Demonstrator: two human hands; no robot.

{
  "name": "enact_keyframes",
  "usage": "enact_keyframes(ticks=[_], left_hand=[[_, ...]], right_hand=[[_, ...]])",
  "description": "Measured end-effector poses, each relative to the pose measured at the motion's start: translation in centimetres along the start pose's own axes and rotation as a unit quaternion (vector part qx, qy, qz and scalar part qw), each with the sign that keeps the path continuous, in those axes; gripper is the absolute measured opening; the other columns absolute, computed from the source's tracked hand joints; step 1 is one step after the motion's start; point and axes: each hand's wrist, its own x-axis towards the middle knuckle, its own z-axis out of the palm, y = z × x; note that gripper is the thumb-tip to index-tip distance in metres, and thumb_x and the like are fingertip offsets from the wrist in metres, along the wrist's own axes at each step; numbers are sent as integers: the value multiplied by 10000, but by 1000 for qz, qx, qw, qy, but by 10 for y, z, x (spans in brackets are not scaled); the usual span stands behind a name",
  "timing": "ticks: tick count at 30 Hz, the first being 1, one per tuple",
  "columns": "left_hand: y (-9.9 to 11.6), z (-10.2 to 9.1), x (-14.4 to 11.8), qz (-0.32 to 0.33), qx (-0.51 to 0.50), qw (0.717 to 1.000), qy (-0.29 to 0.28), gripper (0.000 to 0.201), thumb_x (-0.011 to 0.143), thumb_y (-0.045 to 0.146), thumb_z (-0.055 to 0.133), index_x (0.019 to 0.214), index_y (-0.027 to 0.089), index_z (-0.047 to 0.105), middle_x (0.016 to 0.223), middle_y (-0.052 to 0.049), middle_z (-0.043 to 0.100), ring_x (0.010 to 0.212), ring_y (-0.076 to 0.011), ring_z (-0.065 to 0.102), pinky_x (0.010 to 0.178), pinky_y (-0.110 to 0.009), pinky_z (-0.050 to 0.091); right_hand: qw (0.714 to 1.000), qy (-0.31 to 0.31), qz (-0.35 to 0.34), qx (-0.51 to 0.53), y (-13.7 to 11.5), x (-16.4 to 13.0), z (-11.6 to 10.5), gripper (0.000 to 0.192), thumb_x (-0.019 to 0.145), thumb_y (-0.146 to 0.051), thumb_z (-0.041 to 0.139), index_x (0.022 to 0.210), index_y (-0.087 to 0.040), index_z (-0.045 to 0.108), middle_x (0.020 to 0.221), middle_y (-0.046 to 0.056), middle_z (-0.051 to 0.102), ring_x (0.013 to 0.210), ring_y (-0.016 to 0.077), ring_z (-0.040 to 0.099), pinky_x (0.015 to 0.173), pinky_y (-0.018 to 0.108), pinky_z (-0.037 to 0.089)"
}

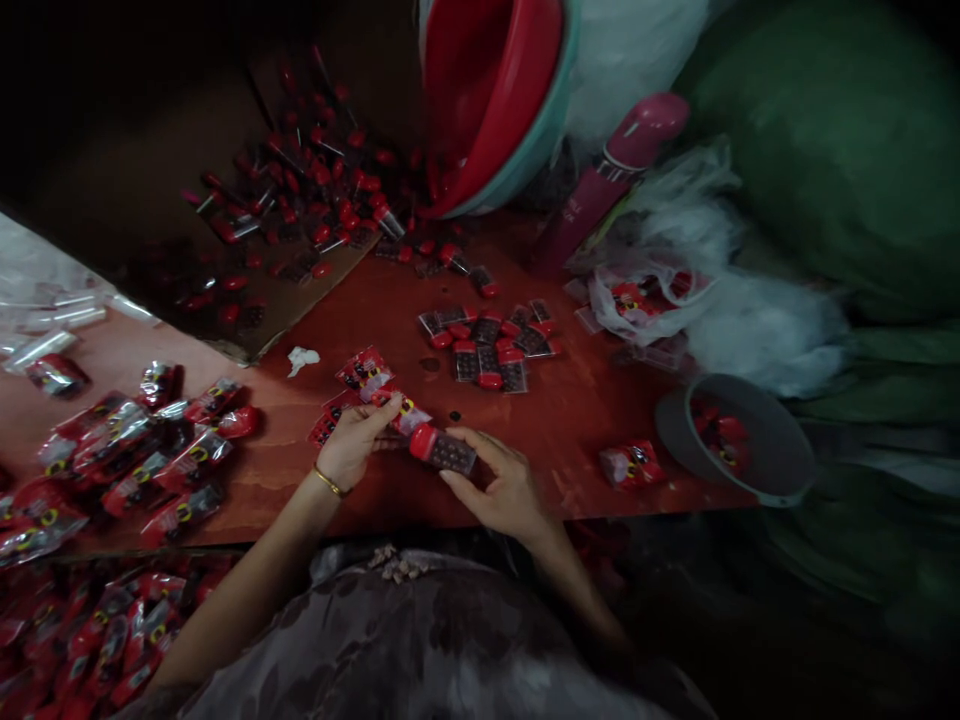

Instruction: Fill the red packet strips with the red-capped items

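In the head view, my left hand (358, 437) pinches a small red printed plastic bag (409, 412) between thumb and fingers. My right hand (499, 480) grips a flat, clear red-capped container (444, 449) with a dark, dotted body, its red end against the edge of the bag. Whether that end is inside the bag I cannot tell. More printed bags (365, 368) lie flat just beyond my left hand. A small cluster of similar red-capped containers (487, 358) rests on the red tabletop (390, 300) beyond both hands.
An open cardboard box (315, 300) spills many red-capped containers. Filled packets (124, 435) are heaped at left, with more below the table edge. On the right are a tilted red basin (472, 90), a pink bottle (589, 200), plastic bags (757, 330) and a grey bowl (780, 465).
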Motion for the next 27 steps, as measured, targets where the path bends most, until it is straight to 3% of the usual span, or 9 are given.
enact_keyframes(ticks=[10, 13, 17, 22, 27], left_hand=[[3, -2, -1, 25, 33, 999, -15, 395, 482, 474, 794, 607, 119, 673, 634, -52, 677, 544, -119, 586, 530, -215, 469], [-1, 3, -3, 41, 30, 998, -33, 386, 468, 407, 821, 689, 112, 705, 673, -45, 690, 597, -119, 596, 591, -214, 477], [-11, 10, -4, 41, -13, 999, -28, 388, 459, 367, 831, 733, 123, 706, 713, -30, 696, 633, -120, 599, 656, -238, 485], [-25, 22, -2, 55, -65, 996, 8, 364, 404, 345, 852, 640, 133, 674, 657, -11, 677, 595, -104, 578, 630, -224, 474], [-30, 30, 0, 78, -127, 989, -4, 322, 516, 419, 795, 549, 143, 632, 563, 2, 629, 558, -100, 554, 629, -236, 465]], right_hand=[[1000, 9, -4, 22, 2, 0, 4, 348, 771, -229, 598, 1113, -219, 540, 1017, 49, 669, 921, 180, 638, 824, 298, 513], [999, 28, 8, 30, 5, -1, 10, 360, 781, -261, 599, 1131, -211, 535, 1044, 57, 665, 941, 187, 638, 828, 302, 516], [997, 75, 9, 11, 9, 0, 18, 375, 790, -278, 591, 1152, -206, 519, 1062, 63, 664, 944, 189, 641, 834, 308, 519], [995, 95, 25, -12, 11, 5, 25, 352, 805, -280, 568, 1141, -191, 515, 977, 64, 686, 833, 176, 666, 753, 278, 540], [995, 88, 22, -29, 6, 11, 33, 340, 813, -295, 551, 1134, -187, 521, 949, 65, 692, 807, 182, 669, 719, 282, 544]])
